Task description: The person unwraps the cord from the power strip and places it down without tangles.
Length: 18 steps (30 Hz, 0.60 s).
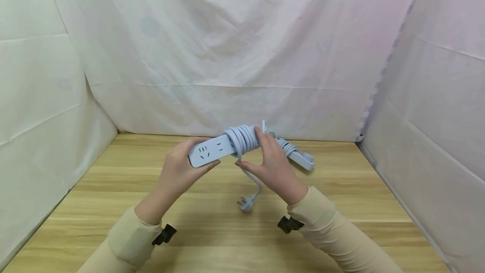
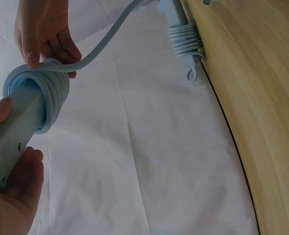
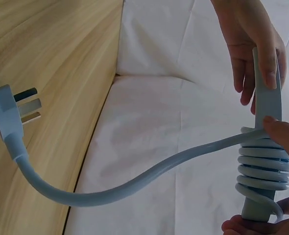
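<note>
A white power strip (image 1: pixel 210 151) is held up above the table, with its cord (image 1: pixel 242 139) wound in several turns round its right half. My left hand (image 1: pixel 181 161) grips the socket end, thumb on the near edge and fingers over the far one. At the wound end my right hand (image 1: pixel 270 165) holds the strip, its thumb pressing the cord against the near side, as the right wrist view shows. From under that thumb the loose cord end hangs down to a three-pin plug (image 1: pixel 246 204); the pins show in the right wrist view (image 3: pixel 29 105).
A second white power strip (image 1: pixel 301 160), its cord wound round it, lies on the wooden table (image 1: pixel 212 239) behind my right hand. White cloth (image 1: pixel 235 54) hangs at the back and both sides. A small black device is strapped at each wrist.
</note>
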### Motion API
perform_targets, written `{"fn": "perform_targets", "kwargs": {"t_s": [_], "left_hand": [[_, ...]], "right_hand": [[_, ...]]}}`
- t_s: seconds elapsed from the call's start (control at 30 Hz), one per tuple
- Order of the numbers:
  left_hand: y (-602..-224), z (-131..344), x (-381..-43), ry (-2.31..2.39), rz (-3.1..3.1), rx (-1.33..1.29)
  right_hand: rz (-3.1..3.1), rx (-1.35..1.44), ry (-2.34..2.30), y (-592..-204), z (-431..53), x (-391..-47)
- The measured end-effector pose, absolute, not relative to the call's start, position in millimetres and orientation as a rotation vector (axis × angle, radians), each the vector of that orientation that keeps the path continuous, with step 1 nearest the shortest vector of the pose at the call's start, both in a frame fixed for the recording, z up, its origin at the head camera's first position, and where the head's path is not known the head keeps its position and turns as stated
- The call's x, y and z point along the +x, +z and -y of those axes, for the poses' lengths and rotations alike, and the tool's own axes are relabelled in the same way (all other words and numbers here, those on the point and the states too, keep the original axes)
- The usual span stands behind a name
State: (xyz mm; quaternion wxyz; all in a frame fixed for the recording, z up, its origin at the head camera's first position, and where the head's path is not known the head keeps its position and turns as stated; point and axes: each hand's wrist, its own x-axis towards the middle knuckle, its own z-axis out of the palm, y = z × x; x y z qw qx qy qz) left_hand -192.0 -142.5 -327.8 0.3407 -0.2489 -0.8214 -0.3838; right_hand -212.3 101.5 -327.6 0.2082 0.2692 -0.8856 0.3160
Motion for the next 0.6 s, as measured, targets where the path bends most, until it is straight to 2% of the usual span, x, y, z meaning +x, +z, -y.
{"fn": "perform_targets", "kwargs": {"t_s": [0.6], "left_hand": [[-310,126,-196,-0.277,2.327,-0.646]], "right_hand": [[2.434,0.716,0.706,-334,-96,-213]]}}
